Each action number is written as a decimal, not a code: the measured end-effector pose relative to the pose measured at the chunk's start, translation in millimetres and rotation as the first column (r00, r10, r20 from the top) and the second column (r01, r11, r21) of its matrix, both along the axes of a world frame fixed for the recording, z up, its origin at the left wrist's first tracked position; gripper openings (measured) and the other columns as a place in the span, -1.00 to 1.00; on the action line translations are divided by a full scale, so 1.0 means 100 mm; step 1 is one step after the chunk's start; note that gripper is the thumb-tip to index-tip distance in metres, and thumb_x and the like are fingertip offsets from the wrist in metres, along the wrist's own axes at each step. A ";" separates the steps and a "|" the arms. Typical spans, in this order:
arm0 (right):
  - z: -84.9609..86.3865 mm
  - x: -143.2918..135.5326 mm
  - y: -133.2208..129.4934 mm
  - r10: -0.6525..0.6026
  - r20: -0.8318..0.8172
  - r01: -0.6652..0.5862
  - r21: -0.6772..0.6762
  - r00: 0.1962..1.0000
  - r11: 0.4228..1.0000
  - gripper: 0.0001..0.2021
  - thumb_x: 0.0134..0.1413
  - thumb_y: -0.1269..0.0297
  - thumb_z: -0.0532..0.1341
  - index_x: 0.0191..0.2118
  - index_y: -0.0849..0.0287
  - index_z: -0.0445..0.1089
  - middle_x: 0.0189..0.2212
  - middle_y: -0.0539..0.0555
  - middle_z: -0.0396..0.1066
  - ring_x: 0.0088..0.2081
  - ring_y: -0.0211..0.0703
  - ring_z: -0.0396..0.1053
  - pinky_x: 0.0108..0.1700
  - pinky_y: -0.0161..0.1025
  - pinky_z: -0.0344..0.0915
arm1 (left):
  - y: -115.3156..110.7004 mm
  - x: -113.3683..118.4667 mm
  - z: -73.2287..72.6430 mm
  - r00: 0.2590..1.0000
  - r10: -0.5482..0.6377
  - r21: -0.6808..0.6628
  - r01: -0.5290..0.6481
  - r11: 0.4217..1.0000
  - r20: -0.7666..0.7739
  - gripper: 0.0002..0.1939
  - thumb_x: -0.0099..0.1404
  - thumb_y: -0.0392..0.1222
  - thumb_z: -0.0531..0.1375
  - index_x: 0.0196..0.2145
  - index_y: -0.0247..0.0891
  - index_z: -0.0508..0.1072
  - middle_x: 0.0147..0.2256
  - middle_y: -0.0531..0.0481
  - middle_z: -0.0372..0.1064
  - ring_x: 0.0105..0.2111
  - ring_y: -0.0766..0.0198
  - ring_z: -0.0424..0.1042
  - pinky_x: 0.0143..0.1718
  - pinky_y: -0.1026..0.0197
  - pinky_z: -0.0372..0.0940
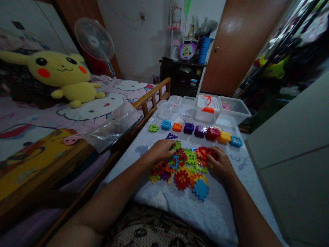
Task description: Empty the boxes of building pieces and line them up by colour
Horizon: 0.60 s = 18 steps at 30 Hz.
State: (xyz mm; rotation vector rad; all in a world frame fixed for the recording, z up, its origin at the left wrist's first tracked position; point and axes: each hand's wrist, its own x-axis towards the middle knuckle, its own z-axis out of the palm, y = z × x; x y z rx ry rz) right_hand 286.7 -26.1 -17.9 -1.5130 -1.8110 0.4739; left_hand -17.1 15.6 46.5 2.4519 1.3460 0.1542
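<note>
A loose pile of colourful plastic interlocking tiles (191, 157) lies on the cloth-covered table in front of me. My left hand (162, 150) is at the pile's far left side, its fingers closed on a green interlocking tile (177, 145). On the right side, my right hand (219, 160) has its fingers curled around red interlocking tiles (202, 153); its fingertips are partly hidden. Nearest me lie a red tile (182, 179) and a solid blue tile (200, 189). Behind the hands runs a row of tiles sorted by colour, including a purple stack (189, 128) and a yellow stack (224, 137).
Clear plastic containers (189, 103) and a lidded box with orange handles (207, 109) stand along the table's far end. A wooden bed rail (150, 99) borders the left side, with a plastic bag (113, 127) over it. A white cabinet (293, 147) stands right.
</note>
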 end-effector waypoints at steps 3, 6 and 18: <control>-0.01 0.00 0.00 -0.007 -0.008 0.007 0.004 1.000 1.000 -0.72 0.08 0.12 0.20 -0.16 0.13 0.52 -0.18 0.16 0.46 -0.14 0.03 0.41 -0.02 -0.02 0.34 | 0.04 -0.03 -0.02 0.999 0.048 0.052 -0.048 0.997 0.009 -0.76 0.37 -0.21 0.09 -0.15 -0.19 0.55 -0.16 -0.10 0.58 -0.15 0.11 0.53 -0.09 0.13 0.35; -0.01 0.01 0.00 0.000 -0.022 0.001 0.011 1.000 1.000 -0.71 0.08 0.12 0.20 -0.15 0.13 0.51 -0.18 0.15 0.46 -0.14 0.03 0.41 -0.02 -0.02 0.34 | 0.09 -0.14 -0.06 0.984 0.157 0.132 -0.167 0.977 0.080 -0.71 0.38 -0.23 0.07 -0.07 -0.19 0.54 -0.08 -0.12 0.57 -0.07 0.09 0.52 -0.02 0.10 0.35; -0.01 0.03 -0.03 0.033 0.028 -0.033 0.004 0.999 0.999 -0.60 0.03 0.10 0.23 -0.01 0.11 0.46 -0.02 0.18 0.46 0.04 0.13 0.35 0.15 0.10 0.23 | 0.18 -0.85 -0.15 0.806 0.443 0.038 -0.496 0.868 0.393 -0.57 0.30 -0.05 -0.03 -0.09 -0.26 0.53 -0.10 -0.10 0.56 -0.09 0.09 0.52 0.05 0.13 0.32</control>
